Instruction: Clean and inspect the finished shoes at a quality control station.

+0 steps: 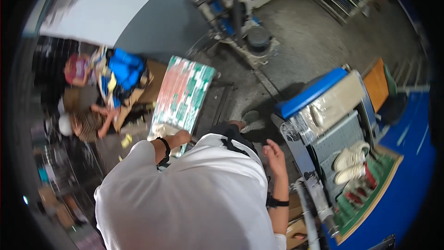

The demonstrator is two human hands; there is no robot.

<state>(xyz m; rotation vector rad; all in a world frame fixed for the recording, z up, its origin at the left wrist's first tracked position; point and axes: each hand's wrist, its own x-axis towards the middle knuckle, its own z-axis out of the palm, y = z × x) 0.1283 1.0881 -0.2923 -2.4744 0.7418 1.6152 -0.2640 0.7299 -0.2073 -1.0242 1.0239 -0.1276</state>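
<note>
My left hand (181, 137), with a black band at its wrist, is over the near end of a long board-like table top (184, 92) with worn green, white and reddish patches. Its fingers are blurred and turned out of sight. A pale beige thing (159, 130), too smeared to name, lies by that wrist. On the other side, my right hand (275, 156) hangs in the air with its fingers apart and nothing in them. A metal-topped conveyor (339, 141) stands to its right, carrying a pair of off-white shoes (350, 162).
At the conveyor's near end, red-and-white shoes (360, 192) sit on a green board (374, 199). A blue padded bar (312, 93) edges the conveyor. Ahead stands a machine with a round dark part (258, 39). At left, a person in a striped top (90, 125) works among boxes and blue bags (125, 68).
</note>
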